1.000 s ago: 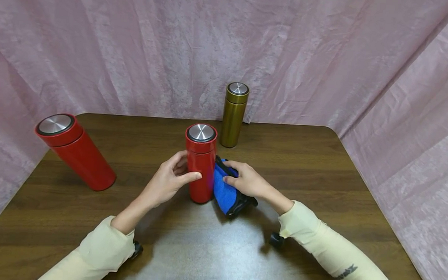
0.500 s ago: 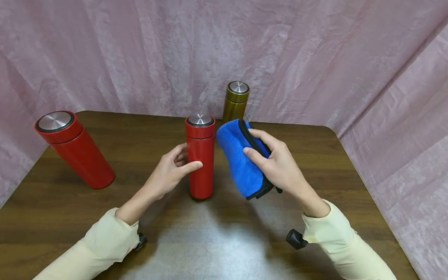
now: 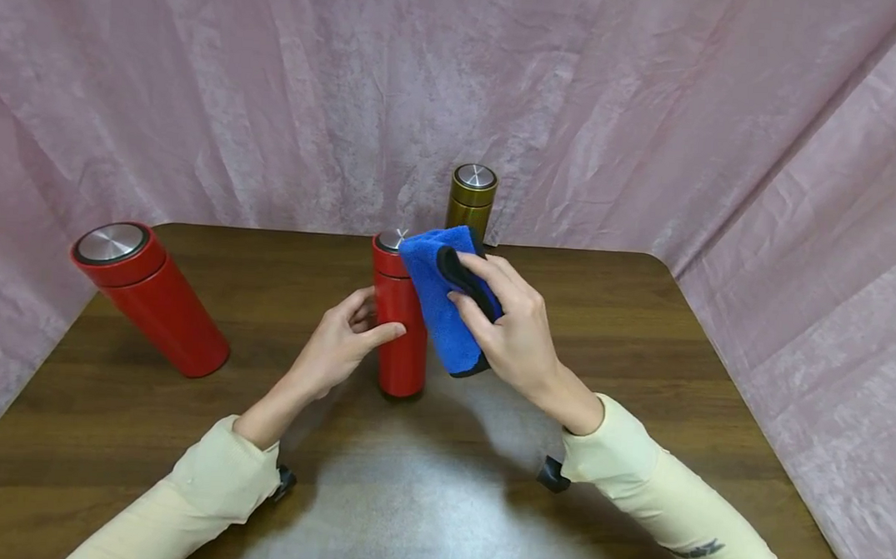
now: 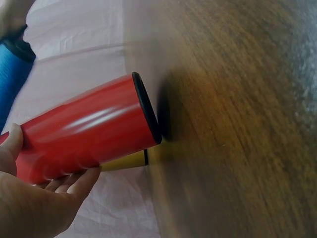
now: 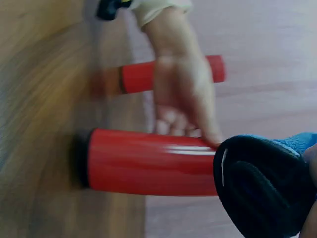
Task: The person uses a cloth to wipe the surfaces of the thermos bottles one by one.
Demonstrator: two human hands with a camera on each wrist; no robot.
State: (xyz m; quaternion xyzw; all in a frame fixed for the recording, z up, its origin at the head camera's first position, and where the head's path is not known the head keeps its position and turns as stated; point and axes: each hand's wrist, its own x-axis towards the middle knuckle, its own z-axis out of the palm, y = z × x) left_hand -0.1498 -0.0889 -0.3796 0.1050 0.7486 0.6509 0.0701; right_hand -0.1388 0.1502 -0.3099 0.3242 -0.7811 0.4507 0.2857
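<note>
My left hand point(image 3: 338, 348) holds a red thermos bottle point(image 3: 402, 357) from its left side, thumb across the front and fingers behind. The bottle is roughly upright, its base very close to the table; whether it touches, I cannot tell. With thumb and fingers, my right hand point(image 3: 520, 337) grips a folded blue cloth point(image 3: 435, 308) with black edging. In the head view the cloth overlaps the right side of the bottle's silver lid and upper body. The right wrist view shows the cloth's dark edge point(image 5: 262, 193) at the bottle's upper end; contact is unclear.
A second red thermos point(image 3: 161, 309) stands on the left of the wooden table point(image 3: 639, 363). Behind the cloth, a gold thermos point(image 3: 469, 214) stands near the back edge, its lower part hidden. A pink curtain point(image 3: 313, 98) hangs behind the table and along its sides.
My right hand has raised the cloth from low beside the red thermos, moved it right, then brought it back left against the lid's outline. The held thermos sits slightly higher in view.
</note>
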